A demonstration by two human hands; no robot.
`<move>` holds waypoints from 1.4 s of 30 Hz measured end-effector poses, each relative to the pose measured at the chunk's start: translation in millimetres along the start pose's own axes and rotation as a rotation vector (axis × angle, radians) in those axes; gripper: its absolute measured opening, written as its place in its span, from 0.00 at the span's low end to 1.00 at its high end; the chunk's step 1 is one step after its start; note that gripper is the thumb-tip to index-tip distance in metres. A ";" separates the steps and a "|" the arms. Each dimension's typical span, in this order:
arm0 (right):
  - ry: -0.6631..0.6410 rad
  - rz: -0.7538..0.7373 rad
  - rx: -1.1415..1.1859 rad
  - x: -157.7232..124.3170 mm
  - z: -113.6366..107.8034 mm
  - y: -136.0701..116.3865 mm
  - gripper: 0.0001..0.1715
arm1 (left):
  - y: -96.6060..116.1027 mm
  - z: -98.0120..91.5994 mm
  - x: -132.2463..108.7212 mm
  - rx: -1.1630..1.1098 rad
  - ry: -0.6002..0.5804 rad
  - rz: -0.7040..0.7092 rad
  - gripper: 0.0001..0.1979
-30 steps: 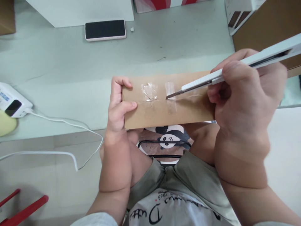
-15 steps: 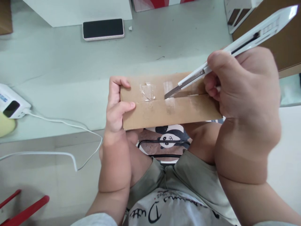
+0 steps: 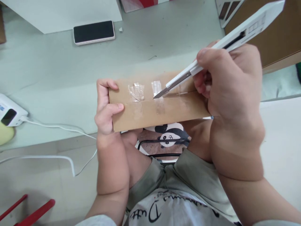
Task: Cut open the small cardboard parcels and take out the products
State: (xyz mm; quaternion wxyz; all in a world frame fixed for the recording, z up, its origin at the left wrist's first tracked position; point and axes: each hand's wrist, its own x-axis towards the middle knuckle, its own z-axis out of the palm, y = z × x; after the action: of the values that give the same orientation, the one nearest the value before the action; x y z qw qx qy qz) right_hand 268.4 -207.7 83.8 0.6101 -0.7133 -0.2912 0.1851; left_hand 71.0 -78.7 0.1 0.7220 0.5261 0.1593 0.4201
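Observation:
A brown cardboard box (image 3: 145, 116) is held up over the table's near edge, its top seam facing me. Strips of clear tape cross that seam; the left piece (image 3: 136, 92) is wrinkled. My left hand (image 3: 107, 108) is closed on the box's left end, thumb and fingers on its face. My right hand (image 3: 230, 75) is closed around a white utility knife (image 3: 237, 31). The knife's bare blade (image 3: 168, 88) slants down to the left, its tip at the seam beside the second strip of tape (image 3: 156, 88). Part of the box's right end is hidden behind my right hand.
On the pale green table (image 3: 58, 75) lies a black-faced phone-like device (image 3: 94, 32) before a white box (image 3: 77, 12). A white charger (image 3: 11, 110) with a cable sits at left. A large cardboard box (image 3: 277, 34) stands at right. Red bars (image 3: 37, 213) show below left.
The box and both hands have shifted left in view, as has the table behind them. The blade tip has moved slightly left along the seam, to the left edge of the second tape strip.

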 end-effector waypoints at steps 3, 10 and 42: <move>0.026 0.022 0.039 -0.7 0.0 -2.1 0.16 | -2.4 -2.1 0.7 -0.013 0.001 0.012 0.21; 0.077 0.024 0.102 0.8 0.6 -1.6 0.15 | -3.0 -0.1 0.6 -0.032 0.022 0.017 0.21; 0.215 -0.427 0.314 4.7 -12.9 30.2 0.17 | 9.4 1.4 0.2 0.064 0.025 0.024 0.27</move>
State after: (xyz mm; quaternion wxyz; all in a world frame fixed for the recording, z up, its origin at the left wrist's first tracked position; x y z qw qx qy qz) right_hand 285.7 -217.2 57.1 0.7655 -0.5481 -0.3365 0.0186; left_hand 68.0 -78.6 9.1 0.6978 0.5454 0.1756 0.4299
